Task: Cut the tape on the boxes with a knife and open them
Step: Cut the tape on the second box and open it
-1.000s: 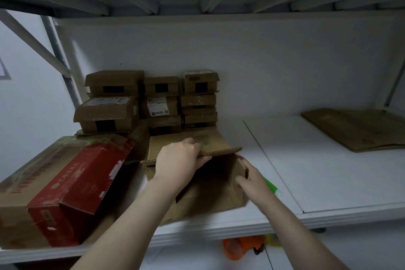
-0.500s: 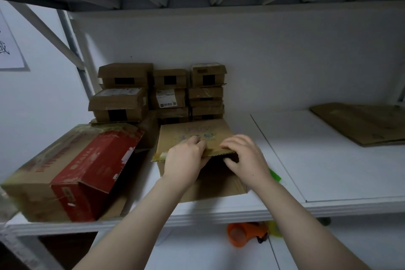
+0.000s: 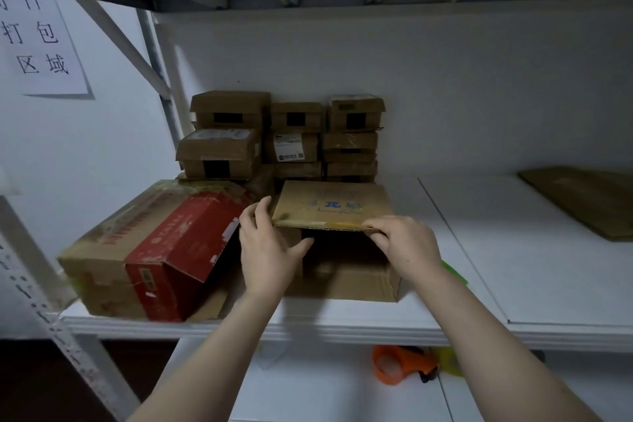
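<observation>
A: Where is the cardboard box (image 3: 349,281)?
B: On the white shelf (image 3: 513,267), dark opening toward us, just right of a red-and-brown carton (image 3: 164,250).
A: And the hands?
B: The right hand (image 3: 407,247) curls its fingers over the front edge of the top flap (image 3: 332,204), gripping it. The left hand (image 3: 269,250) lies straight-fingered against the box's left side, thumb across the front.
A: Behind it?
B: Stacked small boxes (image 3: 291,137) at the wall.

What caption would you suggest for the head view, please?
Right hand grips the top flap of an open cardboard box on a white shelf; left hand touches its corner.
</observation>
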